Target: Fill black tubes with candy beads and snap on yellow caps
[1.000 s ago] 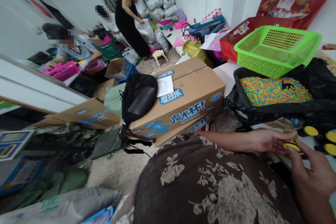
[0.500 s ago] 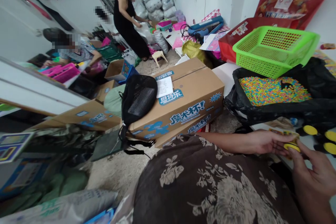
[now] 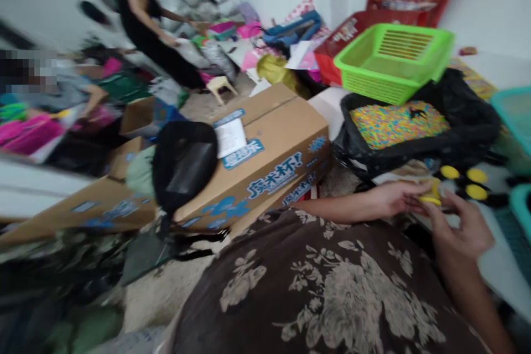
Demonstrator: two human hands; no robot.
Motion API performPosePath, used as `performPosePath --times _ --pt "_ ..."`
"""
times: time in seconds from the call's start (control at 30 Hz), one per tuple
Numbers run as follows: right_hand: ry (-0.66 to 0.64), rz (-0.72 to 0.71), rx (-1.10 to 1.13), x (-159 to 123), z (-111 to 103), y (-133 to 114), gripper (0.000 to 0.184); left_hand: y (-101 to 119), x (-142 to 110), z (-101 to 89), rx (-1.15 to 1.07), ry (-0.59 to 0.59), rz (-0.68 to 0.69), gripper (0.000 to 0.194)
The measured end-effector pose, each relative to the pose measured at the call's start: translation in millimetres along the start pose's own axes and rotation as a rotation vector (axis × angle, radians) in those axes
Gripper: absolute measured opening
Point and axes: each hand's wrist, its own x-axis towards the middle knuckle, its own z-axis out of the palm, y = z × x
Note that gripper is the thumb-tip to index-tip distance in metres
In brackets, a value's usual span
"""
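Note:
At the right of the head view, my left hand (image 3: 400,198) and my right hand (image 3: 464,227) meet over the table. Between their fingertips is a small yellow round lid (image 3: 430,199), blurred, with the part beneath it hidden. The fingers of my left hand are closed against it from the left. My right thumb presses its near side while the other right fingers curve above. Just beyond my hands, several black pieces with yellow round tops (image 3: 476,192) stand on the white table (image 3: 504,243).
Multicoloured pellets (image 3: 394,124) fill a black-lined bin (image 3: 348,149) behind my hands, with a green basket (image 3: 381,77) on its rim. Large cartons (image 3: 265,138) stand left, carrying a black mesh bag (image 3: 182,166). Teal baskets (image 3: 514,116) are at far right. Two people work farther back.
The view has swung to the right, so things appear farther left and teal baskets have come into sight. My hands still hold the yellow lid together.

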Motion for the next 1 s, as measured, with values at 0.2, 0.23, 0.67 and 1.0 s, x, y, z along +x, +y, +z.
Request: performPosePath --times 0.2,0.23,0.67,1.0 --pt "0.162 -0.185 0.271 1 11 -2 0.029 6 -3 -2.6 -0.093 0.027 0.068 0.025" --pt "0.157 -0.191 0.277 2 11 -2 0.027 6 -2 -2.8 -0.082 0.034 0.066 0.028" --pt "0.126 -0.301 0.080 1 11 4 0.026 -1 -2 1.1 -0.028 0.077 0.081 0.021" --pt "0.197 -0.228 0.234 -1 11 -1 0.024 0 -3 2.3 -0.045 0.043 0.092 0.021"
